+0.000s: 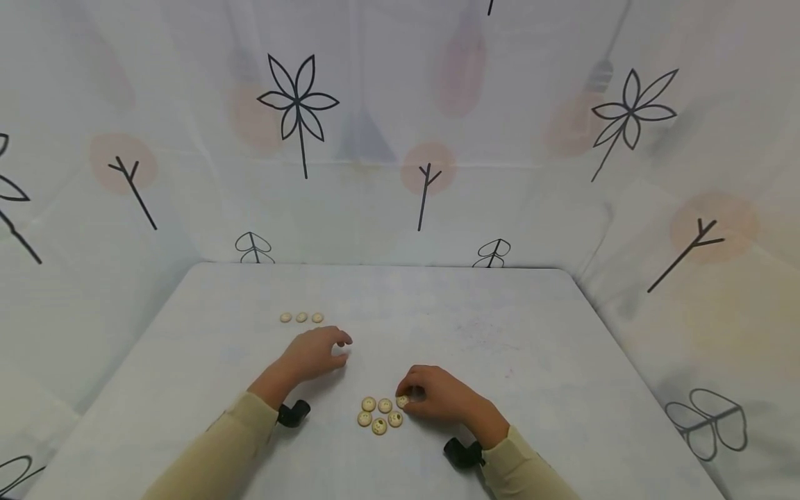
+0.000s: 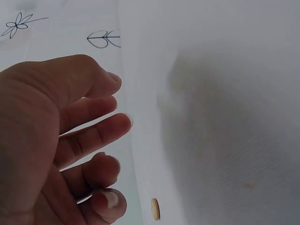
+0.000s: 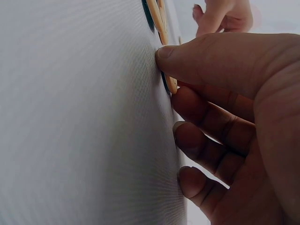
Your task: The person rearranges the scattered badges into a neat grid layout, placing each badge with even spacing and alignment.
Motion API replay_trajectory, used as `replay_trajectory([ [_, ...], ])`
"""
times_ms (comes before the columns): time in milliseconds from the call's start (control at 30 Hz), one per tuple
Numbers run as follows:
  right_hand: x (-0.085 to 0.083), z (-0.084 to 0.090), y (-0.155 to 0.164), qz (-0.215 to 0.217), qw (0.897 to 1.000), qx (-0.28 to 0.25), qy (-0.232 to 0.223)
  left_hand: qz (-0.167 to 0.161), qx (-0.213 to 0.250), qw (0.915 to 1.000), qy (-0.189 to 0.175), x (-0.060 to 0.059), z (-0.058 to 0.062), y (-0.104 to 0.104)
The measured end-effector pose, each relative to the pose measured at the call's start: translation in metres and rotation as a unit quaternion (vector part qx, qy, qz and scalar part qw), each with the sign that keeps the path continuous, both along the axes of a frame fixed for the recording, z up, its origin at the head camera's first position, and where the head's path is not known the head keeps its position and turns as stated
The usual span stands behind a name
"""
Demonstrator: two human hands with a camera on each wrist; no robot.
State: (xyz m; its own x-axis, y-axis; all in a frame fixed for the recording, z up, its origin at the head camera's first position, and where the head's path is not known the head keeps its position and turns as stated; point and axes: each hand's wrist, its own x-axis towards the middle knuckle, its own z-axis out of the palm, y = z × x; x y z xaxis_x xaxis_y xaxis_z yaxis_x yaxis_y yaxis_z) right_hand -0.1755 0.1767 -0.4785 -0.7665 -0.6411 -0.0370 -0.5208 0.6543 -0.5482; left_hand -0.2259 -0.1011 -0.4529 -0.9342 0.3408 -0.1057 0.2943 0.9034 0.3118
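Note:
Several cream wooden buttons (image 1: 378,414) lie in a small cluster on the white table (image 1: 531,333). My right hand (image 1: 409,396) is at the cluster's right edge, thumb and fingers pinching one button (image 1: 403,401). The right wrist view shows that button (image 3: 171,85) held edge-on against the table, under my thumb (image 3: 197,58). Three more buttons (image 1: 301,317) form a short row farther back on the left. My left hand (image 1: 340,345) hovers just right of and below that row, fingers loosely curled and holding nothing. In the left wrist view my left hand's fingers (image 2: 101,133) are relaxed, with one button (image 2: 155,209) beyond them.
A white cloth printed with black leaf and twig shapes (image 1: 298,104) hangs behind and beside the table. Black wrist camera mounts (image 1: 294,413) sit at both cuffs. My left hand (image 3: 225,16) shows at the top of the right wrist view.

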Motion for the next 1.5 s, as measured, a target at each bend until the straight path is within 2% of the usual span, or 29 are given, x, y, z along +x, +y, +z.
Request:
replay_trajectory([
  [100, 0.000, 0.000, -0.001, -0.001, 1.000, 0.001, -0.004, 0.001, 0.001, 1.0000, -0.005, 0.004, -0.002, 0.001],
  [500, 0.000, 0.002, -0.001, -0.004, 1.000, 0.006, -0.007, -0.046, 0.012, 0.9989, 0.003, 0.025, -0.001, 0.006],
  [700, -0.001, 0.002, -0.001, -0.007, 1.000, 0.007, -0.002, -0.046, 0.015, 0.9986, -0.021, 0.032, 0.002, 0.012],
  [867, 0.000, 0.002, -0.001, -0.009, 1.000, 0.005, -0.010, -0.060, 0.015, 0.9977, -0.028, 0.039, 0.003, 0.017],
  [1200, -0.001, 0.000, 0.000, 0.000, 1.000, -0.001, -0.001, -0.097, 0.008, 0.9951, -0.022, 0.048, 0.002, 0.023],
  [1500, -0.001, 0.000, 0.000, 0.006, 1.000, -0.002, 0.003, -0.121, 0.001, 0.9921, -0.034, 0.050, 0.002, 0.030],
])
